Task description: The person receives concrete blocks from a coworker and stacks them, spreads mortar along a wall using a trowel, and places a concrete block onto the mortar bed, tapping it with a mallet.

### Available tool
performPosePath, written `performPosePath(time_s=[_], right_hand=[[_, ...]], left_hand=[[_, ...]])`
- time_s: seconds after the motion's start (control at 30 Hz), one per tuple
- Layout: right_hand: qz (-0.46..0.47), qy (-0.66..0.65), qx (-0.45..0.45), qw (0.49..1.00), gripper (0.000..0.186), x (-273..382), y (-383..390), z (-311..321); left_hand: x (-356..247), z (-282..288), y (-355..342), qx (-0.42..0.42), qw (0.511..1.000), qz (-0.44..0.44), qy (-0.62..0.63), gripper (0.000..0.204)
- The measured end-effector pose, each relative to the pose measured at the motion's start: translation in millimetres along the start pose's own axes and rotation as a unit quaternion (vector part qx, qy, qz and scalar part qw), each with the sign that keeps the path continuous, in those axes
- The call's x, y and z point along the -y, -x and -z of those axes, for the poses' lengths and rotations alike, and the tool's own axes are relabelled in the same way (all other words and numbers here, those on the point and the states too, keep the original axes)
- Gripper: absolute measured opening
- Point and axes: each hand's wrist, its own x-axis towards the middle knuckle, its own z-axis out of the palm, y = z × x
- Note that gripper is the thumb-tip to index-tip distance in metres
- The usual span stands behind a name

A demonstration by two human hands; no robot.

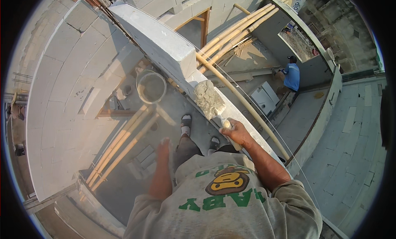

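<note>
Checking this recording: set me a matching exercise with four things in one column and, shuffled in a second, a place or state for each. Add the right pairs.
Things
1. Right hand
2. Left hand
3. Mortar
4. Bucket

Places and states
A. Grey, heaped at the far end of the trowel
B. Round and open-topped
C. Closed around a tool's handle
D. Blurred, with nothing visible in it

Pairs: 1-C, 2-D, 3-A, 4-B

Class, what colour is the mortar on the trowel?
The mortar is light, slightly beige grey, showing best in the head view.
</note>
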Motion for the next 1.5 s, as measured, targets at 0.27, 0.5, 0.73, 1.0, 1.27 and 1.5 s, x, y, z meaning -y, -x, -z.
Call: performPosePath(time_s=[0.27,0.5,0.73,1.0,1.27,1.5], right_hand=[[0.042,0.293,-0.095,0.95,0.036,32.8,-50.9,22.1],[0.009,0.336,-0.084,0.938,0.039,48.7,-66.7,18.9],[-0.031,0.277,-0.147,0.949,0.041,9.5,-32.4,12.9],[-0.077,0.306,-0.173,0.933,0.036,-18.8,18.5,11.6],[-0.069,0.352,-0.227,0.905,0.035,-77.3,101.1,28.9],[-0.072,0.361,-0.293,0.882,0.035,-136.2,161.6,28.2]], left_hand=[[-109.4,15.2,-11.3,0.075,0.994,0.082,-0.006,0.045],[-68.9,58.4,-91.7,-0.026,0.999,0.03,-0.021,0.04],[-128.3,73.5,-102.1,0.072,0.993,0.097,0.019,0.039],[-187.2,41.8,-97.1,0.16,0.98,0.108,0.044,0.032],[-194.9,17.7,-58.6,0.213,0.972,0.097,0.013,0.026],[-170.7,2.5,-35.1,0.229,0.971,0.024,-0.066,0.03]])
